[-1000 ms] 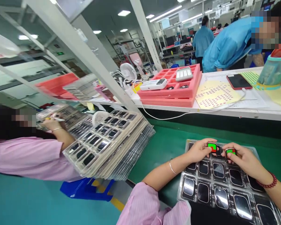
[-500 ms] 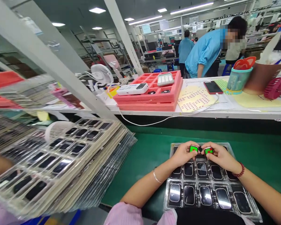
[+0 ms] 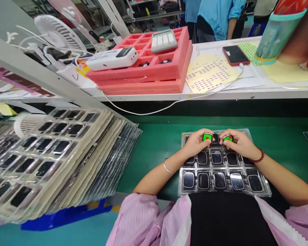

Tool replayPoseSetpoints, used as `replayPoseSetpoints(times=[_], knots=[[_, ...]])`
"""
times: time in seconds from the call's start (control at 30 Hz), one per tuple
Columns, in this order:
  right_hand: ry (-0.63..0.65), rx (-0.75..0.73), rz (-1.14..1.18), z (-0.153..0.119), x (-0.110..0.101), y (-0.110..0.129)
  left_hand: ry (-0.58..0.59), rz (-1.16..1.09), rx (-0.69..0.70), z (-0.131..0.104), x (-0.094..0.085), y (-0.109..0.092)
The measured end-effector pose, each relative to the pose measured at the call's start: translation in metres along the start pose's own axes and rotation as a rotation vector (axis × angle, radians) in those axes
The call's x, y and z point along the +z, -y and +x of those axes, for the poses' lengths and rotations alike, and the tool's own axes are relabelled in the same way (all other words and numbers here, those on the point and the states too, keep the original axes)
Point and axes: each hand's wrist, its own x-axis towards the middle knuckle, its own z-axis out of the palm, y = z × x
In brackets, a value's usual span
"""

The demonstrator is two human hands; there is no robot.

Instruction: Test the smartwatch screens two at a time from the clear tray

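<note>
In the head view, the person's left hand [image 3: 195,142] pinches a small watch-like device [image 3: 207,137] between thumb and fingers, its screen lit green and red. The right hand [image 3: 238,141] grips a second such device [image 3: 228,138] the same way, just beside the first. Both are above the far rows of a clear plastic tray [image 3: 207,168], whose compartments hold dark, rounded screens. The tray lies on the green worktop [image 3: 154,153]. To its left, well apart, leans a tall stack of similar trays [image 3: 102,164]. Beyond, a white shelf [image 3: 272,93] carries red foam trays [image 3: 141,88] and a phone [image 3: 235,55].
</note>
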Motion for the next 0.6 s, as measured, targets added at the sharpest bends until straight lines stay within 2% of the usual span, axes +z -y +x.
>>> replayPoseSetpoints(times=[0.23,0.6], knots=[[0.02,-0.037,0.019,0.001,0.0013,0.0012,0.008,0.031,0.043,-0.0021,0.0006,-0.0019],[0.037,-0.031,0.024,0.0005,-0.0003,0.0016,0.006,0.046,0.031,-0.0013,-0.001,-0.0008]])
